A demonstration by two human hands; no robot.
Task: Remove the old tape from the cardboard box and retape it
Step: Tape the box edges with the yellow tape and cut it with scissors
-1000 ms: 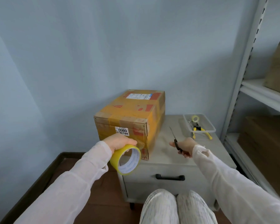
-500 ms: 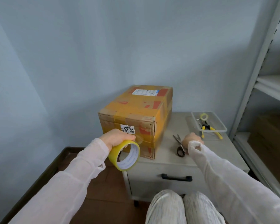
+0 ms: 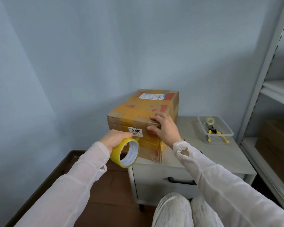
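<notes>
A taped yellow-brown cardboard box (image 3: 138, 110) stands on the left part of a grey cabinet (image 3: 211, 156), with a white "0989" label (image 3: 135, 131) on its near face. Old tape (image 3: 129, 119) runs over its near top edge. My left hand (image 3: 114, 138) grips a roll of yellow tape (image 3: 121, 154) just in front of the box's lower left corner. On the box's near right top corner rests my right hand (image 3: 165, 126), fingers lying on the top and thumb on the front face. The scissors are hidden behind my right arm.
A clear plastic container (image 3: 226, 130) with yellow-handled pliers (image 3: 214, 132) and a small tape roll sits at the cabinet's back right. A metal shelf unit (image 3: 259, 89) stands to the right. The cabinet drawer handle (image 3: 181, 181) faces me, above my knees.
My right hand laid the scissors down on the cabinet, then moved left onto the box's near right corner. The left hand kept holding the tape roll. The view came closer.
</notes>
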